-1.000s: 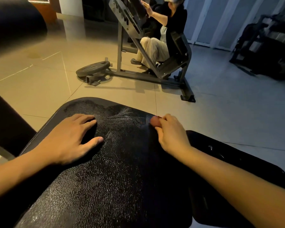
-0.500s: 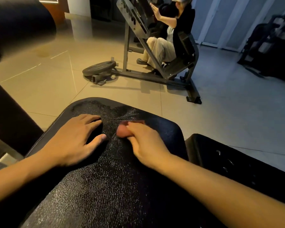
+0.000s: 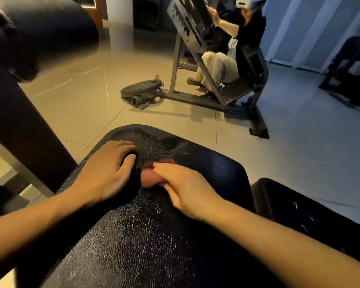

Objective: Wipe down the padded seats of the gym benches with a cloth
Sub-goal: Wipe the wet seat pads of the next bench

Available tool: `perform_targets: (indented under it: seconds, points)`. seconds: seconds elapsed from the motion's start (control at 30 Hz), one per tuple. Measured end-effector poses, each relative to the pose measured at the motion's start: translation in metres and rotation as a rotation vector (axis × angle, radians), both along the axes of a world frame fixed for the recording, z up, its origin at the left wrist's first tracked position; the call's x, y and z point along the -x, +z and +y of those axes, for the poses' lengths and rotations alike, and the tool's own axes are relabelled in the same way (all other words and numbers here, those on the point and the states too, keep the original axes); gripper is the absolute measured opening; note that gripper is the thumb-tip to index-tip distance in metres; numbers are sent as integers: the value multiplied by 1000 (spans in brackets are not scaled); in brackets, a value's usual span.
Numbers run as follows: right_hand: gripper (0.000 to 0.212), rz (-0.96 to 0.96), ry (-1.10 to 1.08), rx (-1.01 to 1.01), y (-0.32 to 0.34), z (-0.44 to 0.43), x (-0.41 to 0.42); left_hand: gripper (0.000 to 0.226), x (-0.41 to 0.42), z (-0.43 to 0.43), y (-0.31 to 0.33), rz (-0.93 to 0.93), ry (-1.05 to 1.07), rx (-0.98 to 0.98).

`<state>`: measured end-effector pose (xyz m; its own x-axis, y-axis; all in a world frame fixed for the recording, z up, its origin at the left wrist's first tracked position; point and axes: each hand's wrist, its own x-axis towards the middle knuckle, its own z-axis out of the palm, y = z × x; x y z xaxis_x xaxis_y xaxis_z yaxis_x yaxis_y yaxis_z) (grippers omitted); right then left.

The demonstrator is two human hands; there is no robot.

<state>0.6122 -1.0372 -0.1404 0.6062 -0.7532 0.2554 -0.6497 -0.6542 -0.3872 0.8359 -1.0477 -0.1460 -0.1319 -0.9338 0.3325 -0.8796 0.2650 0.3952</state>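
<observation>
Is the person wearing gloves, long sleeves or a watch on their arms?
No. The left hand and right hand have no gloves, and I can make out no rings. The left forearm and right forearm are uncovered too: no sleeve, watch or bracelet shows as far as the picture reaches.

The bench seat [image 3: 154, 235] has a black, grained, leather-look cover, crinkled and shiny where the light catches it. The small pinkish cloth [image 3: 149, 181] looks soft and matt. The floor tiles [image 3: 81, 104] are smooth and glossy; the machine frame [image 3: 174, 67] over there is dull grey metal
</observation>
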Motion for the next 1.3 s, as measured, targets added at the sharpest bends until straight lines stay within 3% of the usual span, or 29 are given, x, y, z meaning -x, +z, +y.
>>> perform_targets:
  seconds: [0.17,0.3,0.37,0.53,0.7,0.9,1.1,1.2,1.3]
  points:
    - [31,28,-476,-68,8,-99,29,49,4,2,3,-29,31,-30]
    - [40,-13,-108,-50,-6,-11,-22,53,4,1,3,73,44,-29]
    - [44,33,-16,4,-4,-17,-15,54,1,0,0,154,79,-18]
    - [29,-4,-416,-70,7,-97,5,53,-3,3,0,224,88,34]
    - [18,51,-243,-47,-2,-7,15,55,-6,0,-3,208,77,2]
    - [25,131,-395,-33,3,-72,5,41,-1,5,0,90,50,0]
    - [29,72,-265,-48,2,8,31,69,-16,-2,8,-150,-27,-108]
    - [30,165,-329,-39,3,-43,23,78,-19,-2,9,-191,-40,-107]
    - [29,128,-397,-45,4,-71,9,81,-21,2,7,-234,-58,-111]
